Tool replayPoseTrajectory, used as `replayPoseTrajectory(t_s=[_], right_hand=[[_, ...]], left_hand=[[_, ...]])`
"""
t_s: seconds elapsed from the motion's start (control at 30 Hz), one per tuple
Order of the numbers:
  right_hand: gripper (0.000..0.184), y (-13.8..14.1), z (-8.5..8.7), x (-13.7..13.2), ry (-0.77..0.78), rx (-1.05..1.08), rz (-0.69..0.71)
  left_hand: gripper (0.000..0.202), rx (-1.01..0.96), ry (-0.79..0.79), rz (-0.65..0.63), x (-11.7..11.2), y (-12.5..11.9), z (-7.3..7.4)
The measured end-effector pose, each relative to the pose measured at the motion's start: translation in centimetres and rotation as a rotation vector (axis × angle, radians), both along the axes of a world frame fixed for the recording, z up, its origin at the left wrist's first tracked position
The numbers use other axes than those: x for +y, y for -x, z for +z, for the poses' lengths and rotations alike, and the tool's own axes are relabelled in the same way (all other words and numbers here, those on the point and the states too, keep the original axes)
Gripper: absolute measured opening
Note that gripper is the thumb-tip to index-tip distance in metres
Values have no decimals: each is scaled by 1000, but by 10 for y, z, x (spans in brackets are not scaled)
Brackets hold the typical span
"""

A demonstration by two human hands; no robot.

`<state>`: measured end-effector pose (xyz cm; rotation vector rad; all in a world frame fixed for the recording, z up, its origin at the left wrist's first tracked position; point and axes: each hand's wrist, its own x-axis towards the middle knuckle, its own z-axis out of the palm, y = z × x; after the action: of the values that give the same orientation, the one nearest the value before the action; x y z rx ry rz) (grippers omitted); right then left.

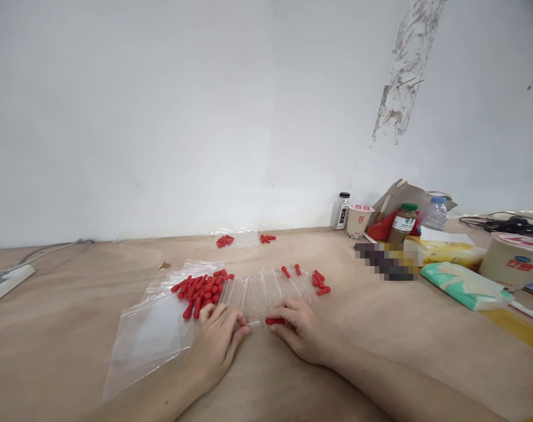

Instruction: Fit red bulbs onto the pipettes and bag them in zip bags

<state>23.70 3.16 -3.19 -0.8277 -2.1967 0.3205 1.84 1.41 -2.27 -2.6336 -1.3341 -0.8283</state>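
Between the thumb and fingers of my left hand [220,331] is a clear thin tube [253,323], its end pointing right. My right hand [300,328] pinches a red rubber dropper bulb [273,321] that lies level, facing the tube's end with a small gap between them. Just beyond both hands spreads a row of clear tubes [253,293], with a few red bulbs on and beside its right end. A heap of red bulbs [200,290] lies beyond my left hand, on clear zip bags [150,331] that fan out to the left.
Near the wall lie a clear bag [244,238] and small groups of red bulbs [267,238]. At the right stand a paper cup [358,221], bottles [433,215], tissue packs [464,285] and a larger tub [510,264]. A power strip [12,283] sits at the left edge.
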Motion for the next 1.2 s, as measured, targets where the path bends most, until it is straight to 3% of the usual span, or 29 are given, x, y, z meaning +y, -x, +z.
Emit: replayPoseTrajectory(t_s=[0.27,0.47,0.77,1.2], right_hand=[[19,4,2,-6,-26,8,38],[19,6,3,-6,38,58,106],[13,6,-2,-1,13,109,131],[15,3,-5,-1,-52,61,192]], left_hand=[[15,9,4,-42,0,0,0],[17,4,-25,-106,-1,1,-3],[16,-49,-17,-291,-2,3,1],[20,-21,-9,-302,-4,1,-1]])
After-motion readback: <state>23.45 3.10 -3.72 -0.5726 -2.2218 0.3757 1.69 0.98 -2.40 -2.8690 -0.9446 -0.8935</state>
